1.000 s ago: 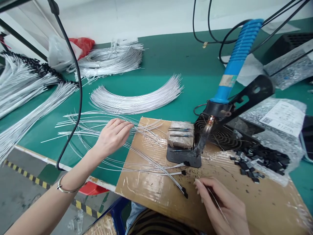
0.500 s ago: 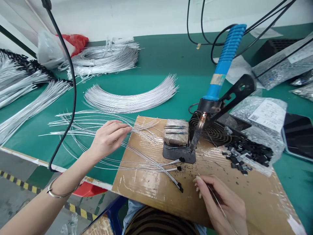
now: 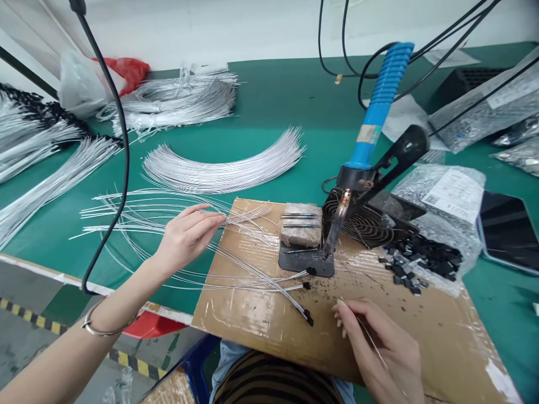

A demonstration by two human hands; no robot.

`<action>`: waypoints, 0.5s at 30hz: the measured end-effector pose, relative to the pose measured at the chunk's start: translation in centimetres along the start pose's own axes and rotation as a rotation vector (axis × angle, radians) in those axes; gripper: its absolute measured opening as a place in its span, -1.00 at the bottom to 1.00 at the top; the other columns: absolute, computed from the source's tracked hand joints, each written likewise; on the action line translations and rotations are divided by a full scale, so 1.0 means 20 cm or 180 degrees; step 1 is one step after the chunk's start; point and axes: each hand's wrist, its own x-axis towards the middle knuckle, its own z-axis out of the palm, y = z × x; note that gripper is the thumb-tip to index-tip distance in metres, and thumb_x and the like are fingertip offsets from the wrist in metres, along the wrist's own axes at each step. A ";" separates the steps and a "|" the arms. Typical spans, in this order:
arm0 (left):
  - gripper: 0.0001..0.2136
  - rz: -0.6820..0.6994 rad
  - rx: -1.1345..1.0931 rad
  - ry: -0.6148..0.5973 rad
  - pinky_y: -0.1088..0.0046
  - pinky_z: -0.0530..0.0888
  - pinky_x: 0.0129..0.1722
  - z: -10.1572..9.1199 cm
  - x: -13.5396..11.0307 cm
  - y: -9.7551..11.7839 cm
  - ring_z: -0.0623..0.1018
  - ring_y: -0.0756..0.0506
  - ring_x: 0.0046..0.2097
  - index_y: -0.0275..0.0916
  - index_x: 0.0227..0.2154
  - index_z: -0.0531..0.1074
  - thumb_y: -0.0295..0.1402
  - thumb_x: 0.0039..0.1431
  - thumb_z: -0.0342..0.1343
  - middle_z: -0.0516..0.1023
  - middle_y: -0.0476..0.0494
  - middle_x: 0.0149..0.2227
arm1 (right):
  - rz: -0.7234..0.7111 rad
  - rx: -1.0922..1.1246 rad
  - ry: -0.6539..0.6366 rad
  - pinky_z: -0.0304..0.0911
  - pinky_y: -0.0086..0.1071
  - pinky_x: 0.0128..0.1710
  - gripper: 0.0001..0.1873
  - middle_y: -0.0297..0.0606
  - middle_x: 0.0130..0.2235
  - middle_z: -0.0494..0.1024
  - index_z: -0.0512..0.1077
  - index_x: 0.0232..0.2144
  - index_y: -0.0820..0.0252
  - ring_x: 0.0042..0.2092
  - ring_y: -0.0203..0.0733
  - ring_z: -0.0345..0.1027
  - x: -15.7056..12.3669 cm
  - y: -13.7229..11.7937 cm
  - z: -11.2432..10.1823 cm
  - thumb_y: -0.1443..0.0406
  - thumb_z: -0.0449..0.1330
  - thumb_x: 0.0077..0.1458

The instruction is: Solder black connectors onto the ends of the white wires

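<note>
A green-topped table (image 3: 269, 95) runs along a white wall (image 3: 261, 28), and a grey floor (image 3: 25, 342) with yellow-and-black striping shows below its near edge. One brown cardboard sheet (image 3: 421, 331) covers the front part of the table. One soldering iron (image 3: 381, 101) with a blue handle leans in its stand, beside one greyish block (image 3: 301, 230) that carries two thin metal rods. One curved bundle of white wires (image 3: 223, 175) lies mid-table, and one tied bundle (image 3: 177, 109) rests farther back near a single red bag (image 3: 130, 73). Three black wire ends (image 3: 309, 318) lie on the cardboard; the black pieces (image 3: 435, 255) heaped on the right are too many to count, as are the loose white wires (image 3: 244, 265). One phone (image 3: 509, 230) lies at the far right. Of the two hands, the right hand (image 3: 383, 348) pinches one thin wire (image 3: 373, 342) between thumb and fingers above the cardboard, near the black wire ends. The left hand (image 3: 187, 235) is over the loose wires, its fingertips drawn together at the cardboard's left edge; whether they grip a wire cannot be told. Compared with one second ago, the view has swung slightly rightward, so more of the phone shows, while both hands keep nearly the same pose.
</note>
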 end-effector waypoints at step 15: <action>-0.65 0.0650 0.0196 -0.0355 0.10 0.70 -0.01 -0.17 0.00 0.20 0.73 -0.23 -0.14 -0.14 0.07 0.60 -0.62 0.31 0.22 0.77 -0.17 -0.12 | 0.0964 0.1280 -0.0614 0.05 -0.45 -0.65 -0.54 -0.43 -0.58 0.36 0.61 -0.29 0.16 -0.62 -0.35 0.13 0.02 -0.10 0.06 -0.10 0.28 0.35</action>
